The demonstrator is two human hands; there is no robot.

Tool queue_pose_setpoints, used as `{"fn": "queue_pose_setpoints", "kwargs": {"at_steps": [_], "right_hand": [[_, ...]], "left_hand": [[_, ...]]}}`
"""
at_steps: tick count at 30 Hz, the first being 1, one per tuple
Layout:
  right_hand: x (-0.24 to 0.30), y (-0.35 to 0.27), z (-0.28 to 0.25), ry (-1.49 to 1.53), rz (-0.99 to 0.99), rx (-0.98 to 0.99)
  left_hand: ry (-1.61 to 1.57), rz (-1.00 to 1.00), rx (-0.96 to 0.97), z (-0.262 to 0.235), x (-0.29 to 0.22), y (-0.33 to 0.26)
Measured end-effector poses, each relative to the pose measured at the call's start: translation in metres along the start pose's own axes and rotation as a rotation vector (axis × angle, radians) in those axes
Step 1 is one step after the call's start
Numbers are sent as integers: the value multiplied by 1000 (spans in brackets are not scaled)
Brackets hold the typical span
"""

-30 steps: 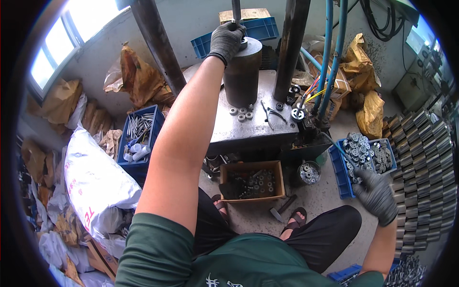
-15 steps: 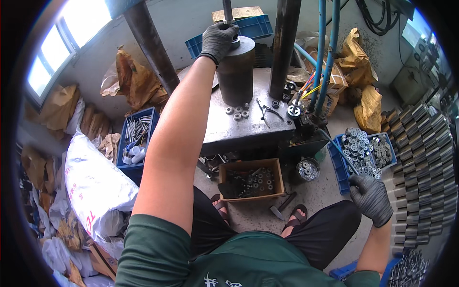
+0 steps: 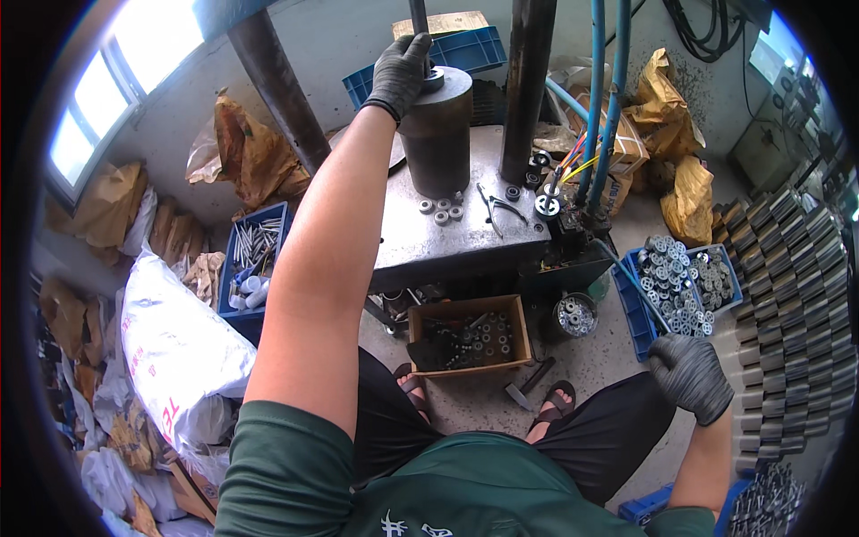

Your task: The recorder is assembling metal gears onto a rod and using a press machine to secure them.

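My left hand (image 3: pixel 400 73), in a grey glove, is stretched far forward. Its fingers are wrapped round a thin upright metal rod (image 3: pixel 418 16) above a thick steel cylinder (image 3: pixel 437 134). A small dark ring (image 3: pixel 433 80) sits on the cylinder's top, beside my fingers. Low on the right, my right hand (image 3: pixel 691 378), also gloved, is closed on the end of a long slanting lever (image 3: pixel 632 285). That lever runs up to the machine's side; its grip is hidden in my fist. Several bearings (image 3: pixel 442 213) and a pair of pliers (image 3: pixel 497 210) lie before the cylinder on the steel table (image 3: pixel 416 249).
Dark posts (image 3: pixel 523 98) and blue hoses (image 3: pixel 598 107) rise around the table. Below stand a cardboard box (image 3: pixel 470 369) of small parts and a hammer (image 3: pixel 530 385). A blue crate (image 3: pixel 642 338) of metal discs is at right, stacked steel pieces (image 3: pixel 787 331) beyond.
My left hand has shifted slightly up and left and now wraps the rod above the ring. The right hand has moved only a little, still on the lever.
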State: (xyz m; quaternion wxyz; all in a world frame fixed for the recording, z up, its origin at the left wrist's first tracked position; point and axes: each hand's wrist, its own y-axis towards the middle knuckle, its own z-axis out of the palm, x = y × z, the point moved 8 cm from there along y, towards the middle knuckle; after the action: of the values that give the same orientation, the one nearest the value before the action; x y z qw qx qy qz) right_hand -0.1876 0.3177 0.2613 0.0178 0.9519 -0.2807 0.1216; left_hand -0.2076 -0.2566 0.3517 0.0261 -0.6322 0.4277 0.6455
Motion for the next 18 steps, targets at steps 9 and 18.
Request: {"fn": "queue_pose_setpoints", "kwargs": {"at_steps": [9, 18], "right_hand": [[-3, 1, -6, 8, -11, -40], [1, 2, -8, 40, -4, -49]], "left_hand": [[-72, -26, -3, -1, 7, 3], [-32, -47, -11, -2, 13, 6]]}}
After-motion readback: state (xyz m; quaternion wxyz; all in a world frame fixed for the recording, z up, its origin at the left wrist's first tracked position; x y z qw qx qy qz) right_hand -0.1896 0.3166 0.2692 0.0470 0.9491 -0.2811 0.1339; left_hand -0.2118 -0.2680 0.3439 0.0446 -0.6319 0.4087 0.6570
